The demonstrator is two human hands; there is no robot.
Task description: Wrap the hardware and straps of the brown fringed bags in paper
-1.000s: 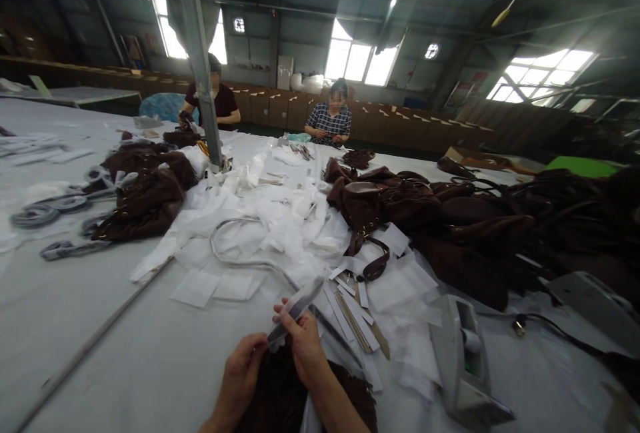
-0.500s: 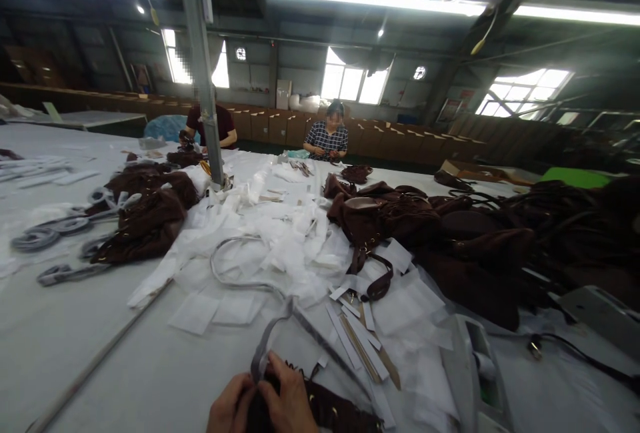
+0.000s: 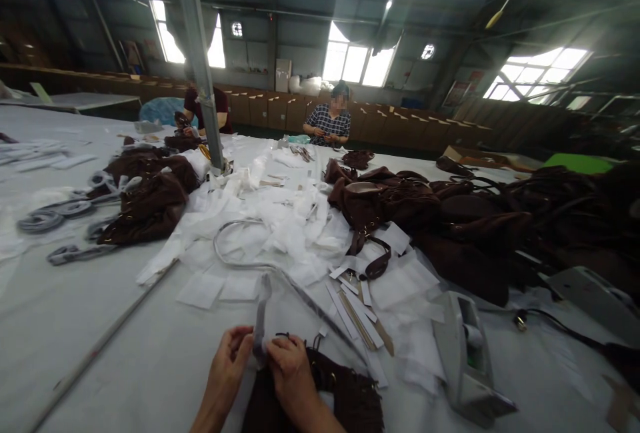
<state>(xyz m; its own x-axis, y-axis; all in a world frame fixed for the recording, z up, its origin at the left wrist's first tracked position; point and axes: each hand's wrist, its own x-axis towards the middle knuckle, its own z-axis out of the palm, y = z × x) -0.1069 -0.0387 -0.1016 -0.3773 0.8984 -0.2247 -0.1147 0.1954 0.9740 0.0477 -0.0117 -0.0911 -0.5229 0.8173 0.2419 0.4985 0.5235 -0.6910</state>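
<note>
We see the wrapped strap (image 3: 259,323) rising between the hands, with the brown bag (image 3: 257,405) beneath the right hand (image 3: 293,366). That hand is closed in a pinch at the strap's lower end; the left hand (image 3: 227,356) is loosely curled just beside it, contact uncertain. We judge that a slack pinch could let the wrapping loosen, or the long band (image 3: 320,312) beyond the right hand could snag.

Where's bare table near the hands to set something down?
Bare table lies left of the left hand, between it, the long dark line and the white sheets. Another lies left of that line, below the grey straps. Crowded: right of the right hand, with strips, tape dispenser, brown bags.
</note>
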